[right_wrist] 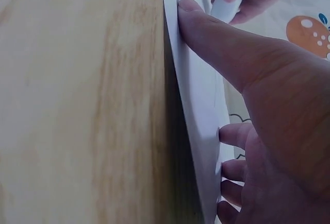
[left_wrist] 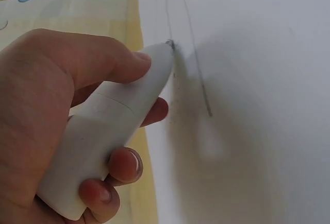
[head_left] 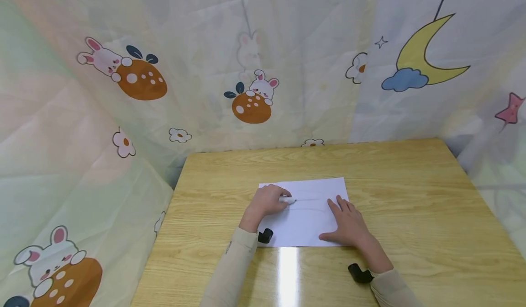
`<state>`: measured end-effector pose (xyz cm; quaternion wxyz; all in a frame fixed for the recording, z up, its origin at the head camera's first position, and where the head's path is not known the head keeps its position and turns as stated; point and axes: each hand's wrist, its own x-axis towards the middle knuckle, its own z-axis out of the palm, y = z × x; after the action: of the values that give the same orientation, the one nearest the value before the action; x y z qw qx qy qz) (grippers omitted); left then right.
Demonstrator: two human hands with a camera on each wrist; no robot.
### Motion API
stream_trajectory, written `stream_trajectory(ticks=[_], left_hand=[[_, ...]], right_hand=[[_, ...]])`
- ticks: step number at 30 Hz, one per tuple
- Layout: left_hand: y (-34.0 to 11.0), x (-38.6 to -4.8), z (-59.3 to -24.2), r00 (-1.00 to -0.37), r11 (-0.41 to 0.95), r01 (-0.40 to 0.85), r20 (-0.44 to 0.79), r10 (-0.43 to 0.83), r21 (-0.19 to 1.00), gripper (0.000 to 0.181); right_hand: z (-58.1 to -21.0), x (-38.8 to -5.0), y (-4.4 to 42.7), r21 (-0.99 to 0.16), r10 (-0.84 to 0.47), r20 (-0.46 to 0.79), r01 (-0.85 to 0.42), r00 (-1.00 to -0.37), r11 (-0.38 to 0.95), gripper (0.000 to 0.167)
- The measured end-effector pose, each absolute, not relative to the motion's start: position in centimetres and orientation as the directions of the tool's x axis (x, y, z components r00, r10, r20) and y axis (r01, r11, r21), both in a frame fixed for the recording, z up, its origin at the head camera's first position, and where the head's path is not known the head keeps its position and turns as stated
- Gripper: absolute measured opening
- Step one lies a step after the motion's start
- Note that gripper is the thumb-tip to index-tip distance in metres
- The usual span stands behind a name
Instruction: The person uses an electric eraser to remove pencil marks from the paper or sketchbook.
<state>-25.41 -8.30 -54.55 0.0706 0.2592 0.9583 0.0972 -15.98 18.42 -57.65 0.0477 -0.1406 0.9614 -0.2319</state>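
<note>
A white sheet of paper (head_left: 304, 229) lies on the wooden table, with thin grey lines drawn across it. The left hand (head_left: 269, 200) grips a thick white pen (head_left: 287, 200) over the sheet's left part. Seen from the left wrist, thumb and fingers of the left hand (left_wrist: 87, 116) curl round the white pen (left_wrist: 118, 105), its dark tip at one of the lines on the paper (left_wrist: 247, 54). The right hand (head_left: 349, 222) rests with spread fingers on the sheet's right side; in the right wrist view the right hand (right_wrist: 278, 90) has its thumb near the paper's edge.
Wooden table (head_left: 213, 215) surrounds the sheet. A printed curtain (head_left: 197, 106) with bunnies, flowers and a moon hangs behind and at the sides. Each wrist has a dark device, the left one (head_left: 265, 235) over the paper's lower left corner. Light reflects at the table's front.
</note>
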Motion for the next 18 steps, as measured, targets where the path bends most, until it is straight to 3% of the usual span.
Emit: stream_trajectory(ticks=[18], left_hand=[[-8.09,-25.16,-54.18,-0.856,0.847,0.490,-0.071,0.513,0.206,0.025]], right_hand=[[-57.85,-16.08,18.48,-0.460,-0.296,-0.018,-0.255,-0.955,0.850,0.109]])
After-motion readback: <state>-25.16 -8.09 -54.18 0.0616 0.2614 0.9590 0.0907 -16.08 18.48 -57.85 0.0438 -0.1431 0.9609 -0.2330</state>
